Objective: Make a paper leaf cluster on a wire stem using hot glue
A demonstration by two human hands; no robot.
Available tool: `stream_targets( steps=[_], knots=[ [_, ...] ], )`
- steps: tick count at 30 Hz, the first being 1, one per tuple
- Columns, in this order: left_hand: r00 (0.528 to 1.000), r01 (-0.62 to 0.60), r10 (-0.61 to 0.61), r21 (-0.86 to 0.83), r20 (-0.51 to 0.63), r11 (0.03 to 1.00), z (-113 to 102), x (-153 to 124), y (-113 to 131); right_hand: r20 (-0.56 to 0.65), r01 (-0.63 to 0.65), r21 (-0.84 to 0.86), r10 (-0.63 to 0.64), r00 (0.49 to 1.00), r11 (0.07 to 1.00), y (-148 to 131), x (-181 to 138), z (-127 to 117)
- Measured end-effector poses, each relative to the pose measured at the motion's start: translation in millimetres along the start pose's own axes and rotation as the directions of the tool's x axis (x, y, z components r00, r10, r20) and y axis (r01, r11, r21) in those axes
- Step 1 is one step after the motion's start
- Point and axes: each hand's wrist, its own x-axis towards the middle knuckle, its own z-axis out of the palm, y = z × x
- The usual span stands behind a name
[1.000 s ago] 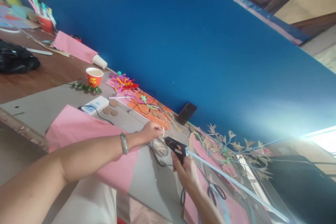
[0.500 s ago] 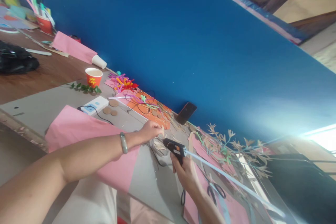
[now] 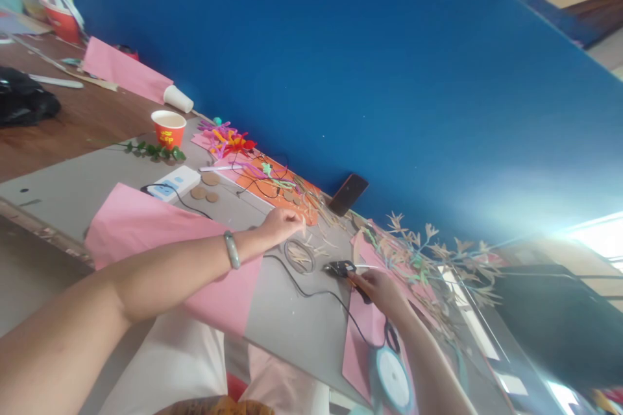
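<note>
My left hand [image 3: 281, 224] reaches over the grey table [image 3: 87, 188] and pinches a thin pale strip between its fingertips, just above a small ring of strips [image 3: 299, 255]. A green bangle sits on that wrist. My right hand [image 3: 377, 288] grips a black glue gun [image 3: 342, 268], which lies low at the table surface, nozzle toward the ring. Its black cord [image 3: 311, 288] trails across the table.
Pink paper sheets [image 3: 146, 224] lie under my left arm. A red paper cup [image 3: 168, 128], a white power strip [image 3: 174, 183], cardboard discs, coloured pipe cleaners, an orange sheet and a dark phone [image 3: 347, 194] stand along the blue wall. Paper branches [image 3: 428, 259] and a tape roll [image 3: 392, 384] lie to the right.
My right hand has lowered the glue gun from upright down toward the table and moved right. My left hand stays pinching the strip. The view has shifted slightly.
</note>
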Motion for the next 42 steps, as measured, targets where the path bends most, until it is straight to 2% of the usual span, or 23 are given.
stream_targets(
  steps=[2,3,4,6,8,9,13,18,21,25,27,30,33,35,38,42],
  knots=[
    [1.000,-0.010,0.011,0.004,-0.004,1.000,0,0,0,-0.242,0.085,-0.189,-0.131,0.962,0.978,-8,-12,6],
    [1.000,-0.015,0.016,0.007,-0.005,1.000,0,0,0,-0.270,0.168,-0.226,-0.228,0.936,0.960,-15,-21,12],
    [1.000,-0.019,0.019,0.010,-0.005,1.000,-1,0,0,-0.210,0.266,-0.205,-0.308,0.928,0.942,-24,-31,20],
    [1.000,-0.022,0.023,0.015,-0.005,1.000,-1,-1,0,-0.003,0.425,-0.076,-0.426,0.905,0.902,-45,-51,39],
    [1.000,-0.024,0.024,0.015,-0.008,1.000,-2,0,-1,0.110,0.493,-0.033,-0.487,0.867,0.870,-63,-68,57],
    [1.000,-0.025,0.025,0.013,-0.009,1.000,-2,0,-2,0.105,0.500,-0.064,-0.492,0.864,0.864,-69,-74,65],
    [0.999,-0.036,0.036,0.005,-0.010,0.999,0,2,-5,0.014,0.417,-0.184,-0.421,0.907,0.890,-81,-79,78],
    [0.999,-0.037,0.037,0.007,-0.005,0.999,1,0,-5,0.057,0.377,-0.243,-0.374,0.925,0.894,-85,-69,77],
    [0.999,-0.045,0.045,0.005,0.005,0.999,0,-2,-5,0.115,0.419,-0.382,-0.407,0.906,0.824,-93,-67,78],
    [0.998,-0.064,0.064,-0.003,0.015,0.998,0,-4,-5,0.251,0.489,-0.567,-0.427,0.869,0.663,-105,-64,78],
    [0.997,-0.075,0.075,-0.011,0.015,0.997,1,-5,-5,0.312,0.520,-0.596,-0.420,0.852,0.612,-109,-61,78],
    [0.996,-0.091,0.091,-0.031,-0.001,0.995,1,-3,-5,0.346,0.541,-0.598,-0.418,0.840,0.591,-113,-61,75],
    [0.992,-0.116,0.113,-0.060,-0.049,0.991,-1,2,-4,0.306,0.491,-0.601,-0.387,0.870,0.630,-114,-63,70],
    [0.986,-0.137,0.128,-0.077,-0.108,0.988,-5,7,-2,0.266,0.438,-0.547,-0.348,0.899,0.713,-111,-64,67],
    [0.964,-0.164,0.138,-0.095,-0.229,0.982,-13,14,2,0.218,0.396,-0.363,-0.336,0.916,0.844,-102,-62,63],
    [0.927,-0.185,0.136,-0.111,-0.349,0.976,-23,21,7,0.144,0.401,-0.111,-0.385,0.912,0.909,-88,-54,62]
  ],
)
